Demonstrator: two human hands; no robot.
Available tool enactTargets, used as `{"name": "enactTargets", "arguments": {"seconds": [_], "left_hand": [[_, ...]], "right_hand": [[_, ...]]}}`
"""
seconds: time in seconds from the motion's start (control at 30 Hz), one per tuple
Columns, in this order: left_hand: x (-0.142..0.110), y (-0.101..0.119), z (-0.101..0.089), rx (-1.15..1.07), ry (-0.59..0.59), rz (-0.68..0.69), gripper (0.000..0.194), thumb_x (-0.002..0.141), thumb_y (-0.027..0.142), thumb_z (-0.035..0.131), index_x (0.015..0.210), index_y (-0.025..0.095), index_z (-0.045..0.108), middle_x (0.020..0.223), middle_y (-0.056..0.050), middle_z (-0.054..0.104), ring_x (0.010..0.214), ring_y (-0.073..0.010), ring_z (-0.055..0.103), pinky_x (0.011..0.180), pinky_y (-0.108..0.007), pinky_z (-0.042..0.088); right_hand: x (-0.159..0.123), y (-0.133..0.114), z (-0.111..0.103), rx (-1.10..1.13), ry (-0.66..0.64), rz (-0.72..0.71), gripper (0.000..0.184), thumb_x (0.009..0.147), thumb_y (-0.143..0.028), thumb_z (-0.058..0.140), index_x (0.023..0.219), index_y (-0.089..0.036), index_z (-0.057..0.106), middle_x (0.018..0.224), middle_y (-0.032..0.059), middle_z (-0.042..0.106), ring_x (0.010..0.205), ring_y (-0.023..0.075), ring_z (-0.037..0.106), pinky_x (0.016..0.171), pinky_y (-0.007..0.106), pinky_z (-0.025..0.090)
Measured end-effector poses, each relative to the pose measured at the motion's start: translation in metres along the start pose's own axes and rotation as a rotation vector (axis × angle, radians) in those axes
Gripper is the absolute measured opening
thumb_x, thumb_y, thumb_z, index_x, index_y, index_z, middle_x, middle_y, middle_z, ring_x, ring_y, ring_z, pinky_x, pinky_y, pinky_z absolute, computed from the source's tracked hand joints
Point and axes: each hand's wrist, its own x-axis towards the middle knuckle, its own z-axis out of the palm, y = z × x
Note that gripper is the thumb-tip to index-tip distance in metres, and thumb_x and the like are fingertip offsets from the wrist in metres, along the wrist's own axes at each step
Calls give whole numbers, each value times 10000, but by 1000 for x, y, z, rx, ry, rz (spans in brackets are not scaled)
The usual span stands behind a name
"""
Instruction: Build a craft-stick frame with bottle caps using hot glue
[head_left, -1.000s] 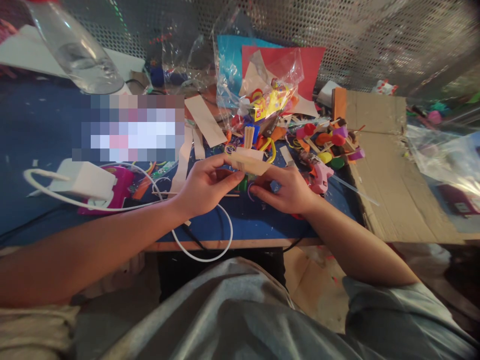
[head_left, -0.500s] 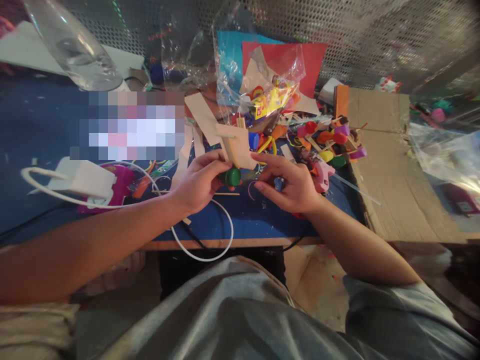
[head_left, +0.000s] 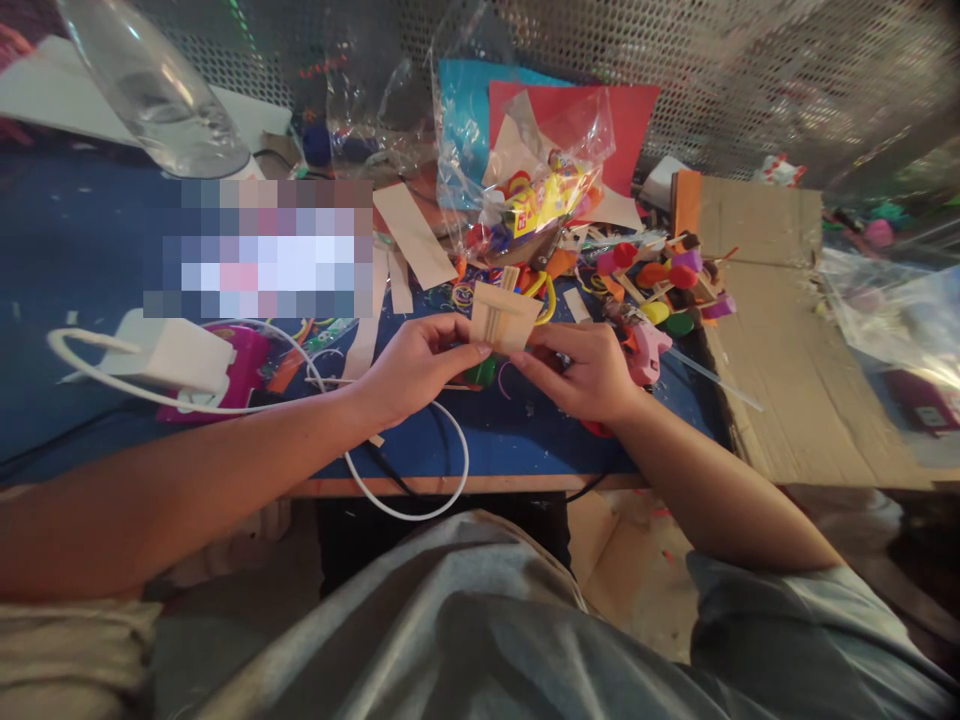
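A small tan cardboard piece [head_left: 516, 320] with thin wooden sticks fixed across its face is held up over the table. My left hand [head_left: 409, 365] is closed on its left edge, thumb in front. Thumb and fingers of my right hand [head_left: 585, 370] pinch its lower right corner. Beneath the cardboard, beside my left fingertips, a green round cap [head_left: 482, 374] shows in part; whether it is attached is hidden. A pink glue gun [head_left: 646, 350] lies just right of my right hand.
Cardboard strips [head_left: 414, 235], a clear plastic bag [head_left: 540, 190], and a heap of sticks and coloured caps [head_left: 679, 275] lie behind. A white cable [head_left: 461, 480] loops over the table's front edge. At left stands a white charger [head_left: 176, 360]; at right lies a large cardboard sheet [head_left: 810, 370].
The cardboard piece has moved right and turned so its stick-covered face shows, hiding most of the green cap. My right hand has closed on its corner, and my left hand has shifted right.
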Motion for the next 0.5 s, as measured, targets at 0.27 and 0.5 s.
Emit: {"name": "enactTargets", "arguments": {"seconds": [0.27,0.5], "left_hand": [[-2,3,-1,156,-31,29,396,768,459,979,924,170,759,949,-50,786,863,-180,739,739,-293,663],[-5,9,4,122,-19,-16,528,682,529,1034,973,164,788,969,-42,771,902,-178,718,747,-269,645]], "right_hand": [[3,-1,0,-6,-33,-56,259,1097,-335,722,894,-180,766,648,-29,623,545,82,511,547,237,377],[3,-1,-1,-2,-60,-49,261,1093,-327,724,875,-185,750,646,-27,622,547,85,525,548,235,386]]}}
